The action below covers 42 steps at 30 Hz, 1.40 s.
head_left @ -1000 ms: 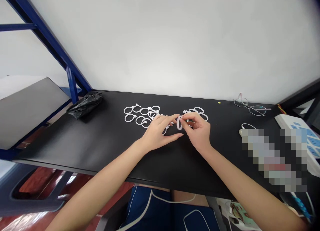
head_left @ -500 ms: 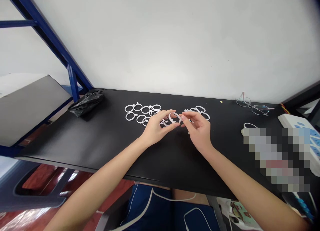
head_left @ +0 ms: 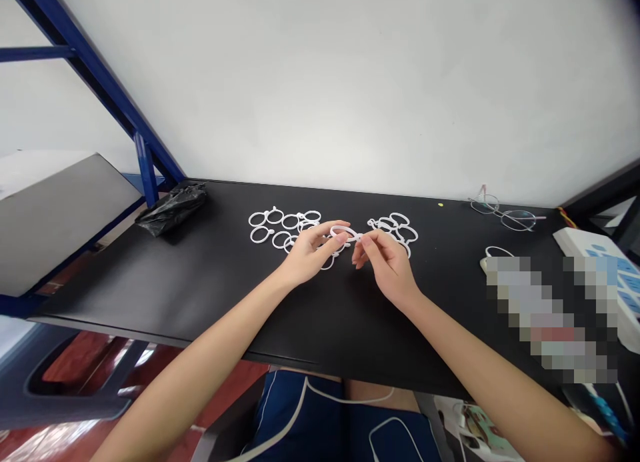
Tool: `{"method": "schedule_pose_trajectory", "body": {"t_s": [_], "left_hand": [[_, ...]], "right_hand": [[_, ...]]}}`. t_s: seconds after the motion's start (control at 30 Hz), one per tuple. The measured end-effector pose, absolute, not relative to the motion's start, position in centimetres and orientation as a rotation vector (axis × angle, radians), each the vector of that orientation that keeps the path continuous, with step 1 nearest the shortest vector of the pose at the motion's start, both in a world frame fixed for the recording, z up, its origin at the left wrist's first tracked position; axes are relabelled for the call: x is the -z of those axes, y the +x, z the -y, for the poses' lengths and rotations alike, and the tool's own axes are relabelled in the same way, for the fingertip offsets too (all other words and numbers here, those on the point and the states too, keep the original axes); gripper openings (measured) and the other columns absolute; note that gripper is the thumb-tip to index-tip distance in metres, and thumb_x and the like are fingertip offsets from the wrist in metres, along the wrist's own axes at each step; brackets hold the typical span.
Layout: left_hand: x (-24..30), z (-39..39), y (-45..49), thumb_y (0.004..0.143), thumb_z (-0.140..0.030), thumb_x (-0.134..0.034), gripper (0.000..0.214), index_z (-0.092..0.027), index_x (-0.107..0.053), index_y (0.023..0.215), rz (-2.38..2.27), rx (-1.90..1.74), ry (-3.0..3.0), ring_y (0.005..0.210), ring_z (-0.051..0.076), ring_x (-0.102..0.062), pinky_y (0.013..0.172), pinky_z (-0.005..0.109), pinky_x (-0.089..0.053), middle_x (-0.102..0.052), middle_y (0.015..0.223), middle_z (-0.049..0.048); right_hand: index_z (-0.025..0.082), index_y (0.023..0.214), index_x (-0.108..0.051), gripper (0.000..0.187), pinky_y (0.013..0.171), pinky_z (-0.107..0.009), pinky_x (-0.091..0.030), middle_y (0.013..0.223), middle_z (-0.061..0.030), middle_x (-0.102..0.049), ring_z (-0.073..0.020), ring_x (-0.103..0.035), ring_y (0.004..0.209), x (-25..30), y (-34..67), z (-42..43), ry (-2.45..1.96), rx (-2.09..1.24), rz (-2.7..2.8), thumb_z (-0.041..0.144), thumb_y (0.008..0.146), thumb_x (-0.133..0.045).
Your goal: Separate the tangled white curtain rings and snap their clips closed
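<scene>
Between my two hands, just above the black table, is a white curtain ring [head_left: 342, 231] with a small nub at its right end. My left hand [head_left: 313, 249] pinches the ring's left side between thumb and fingers. The thumb and index finger of my right hand [head_left: 387, 259] grip the nub end, its other fingers curled below. Several white curtain rings [head_left: 260, 235] lie loosely spread behind and left of my left hand, partly hidden by it. A smaller group of rings [head_left: 407, 233] lies behind my right hand, some overlapping.
The black table [head_left: 200, 282] meets a white wall [head_left: 320, 102]. A crumpled black plastic bag [head_left: 173, 209] lies at the left by a blue metal frame [head_left: 145, 162]. Eyeglasses [head_left: 517, 219] rest at the back right, near a white box [head_left: 583, 242] and a blurred-out object [head_left: 550, 322].
The held ring has tipped flatter and shifted slightly left. My right hand has moved a little left and down, uncovering more of the rings behind it.
</scene>
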State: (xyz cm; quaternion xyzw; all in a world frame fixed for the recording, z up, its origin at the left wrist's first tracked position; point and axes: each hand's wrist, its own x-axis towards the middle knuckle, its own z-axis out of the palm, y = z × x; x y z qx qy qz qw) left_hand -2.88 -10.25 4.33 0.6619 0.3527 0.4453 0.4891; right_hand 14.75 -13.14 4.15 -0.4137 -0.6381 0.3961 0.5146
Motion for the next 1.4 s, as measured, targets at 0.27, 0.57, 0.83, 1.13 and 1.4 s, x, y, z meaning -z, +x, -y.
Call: {"method": "schedule_pose_trajectory", "body": {"t_s": [0.27, 0.57, 0.83, 1.13, 1.4], "left_hand": [[-4.12, 10.75, -2.85, 0.094, -0.05, -0.049, 0.043, -0.018, -0.063, 0.12, -0.922, -1.033, 1.706, 0.107, 0.023, -0.06, 0.096, 0.035, -0.044, -0.067, 0.111, 0.0087], [-4.17, 10.67, -2.92, 0.093, -0.051, -0.052, 0.039, -0.019, -0.062, 0.113, -0.905, -1.036, 1.743, 0.081, 0.016, -0.058, 0.072, 0.028, -0.048, -0.063, 0.101, 0.006], [-4.3, 10.76, -2.96, 0.094, -0.049, -0.05, 0.036, -0.018, -0.06, 0.11, -0.888, -1.015, 1.769, 0.074, 0.014, -0.053, 0.07, 0.028, -0.044, -0.061, 0.094, 0.0043], [-4.48, 10.8, -2.99, 0.095, -0.045, -0.051, 0.032, -0.018, -0.059, 0.109, -0.89, -1.004, 1.768, 0.076, 0.013, -0.053, 0.069, 0.026, -0.044, -0.061, 0.1, 0.005], [-4.44, 10.66, -3.06, 0.094, -0.045, -0.053, 0.031, -0.019, -0.059, 0.11, -0.86, -0.999, 1.744, 0.069, 0.012, -0.052, 0.066, 0.026, -0.045, -0.057, 0.089, 0.0023]], "right_hand": [[0.022, 0.081, -0.053, 0.029, 0.061, -0.027, -0.05, 0.064, 0.0025, -0.059, -0.0121, -0.057, 0.059, -4.16, 14.84, 13.59, -0.97, -0.927, 1.631, 0.042, 0.1, -0.045], [0.023, 0.078, -0.052, 0.031, 0.058, -0.027, -0.049, 0.067, 0.0022, -0.062, -0.0119, -0.059, 0.055, -3.85, 14.72, 13.47, -1.041, -0.88, 1.601, 0.046, 0.098, -0.047], [0.022, 0.077, -0.051, 0.031, 0.058, -0.027, -0.049, 0.067, 0.0022, -0.061, -0.0116, -0.059, 0.055, -3.59, 14.84, 13.51, -1.022, -0.898, 1.622, 0.045, 0.098, -0.047], [0.022, 0.078, -0.051, 0.031, 0.057, -0.028, -0.05, 0.066, 0.0023, -0.061, -0.0118, -0.059, 0.055, -3.52, 14.72, 13.46, -1.017, -0.908, 1.626, 0.045, 0.098, -0.046], [0.023, 0.078, -0.052, 0.03, 0.057, -0.027, -0.05, 0.066, 0.0024, -0.061, -0.0118, -0.059, 0.055, -3.39, 14.72, 13.46, -1.01, -0.931, 1.602, 0.045, 0.098, -0.047]]}}
